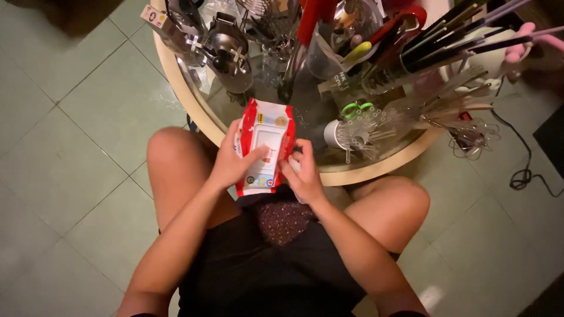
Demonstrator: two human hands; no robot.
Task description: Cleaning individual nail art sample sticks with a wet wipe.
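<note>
The wipes packet (264, 147) — a flat red and white soft pack with a white flap on its face — sits upright between my two hands, above my lap and just at the near rim of the round glass table (358, 175). My left hand (230, 161) wraps the packet's left edge from behind, fingers curled around it and my thumb laid across the front near the lower end of the flap. My right hand (302, 173) is at the packet's right edge; its fingers are bent and bunched against that side, but I cannot tell whether they pinch the pack or only press on it.

Beyond the packet the tabletop is crowded — shiny steel kitchen pieces (226, 50) on the far left, a white cup (335, 134) on its side, small green-handled scissors (356, 108), and long dark-handled utensils (458, 32) fanned out to the right. A black cable (524, 170) trails over the pale green floor tiles (64, 152) on the right.
</note>
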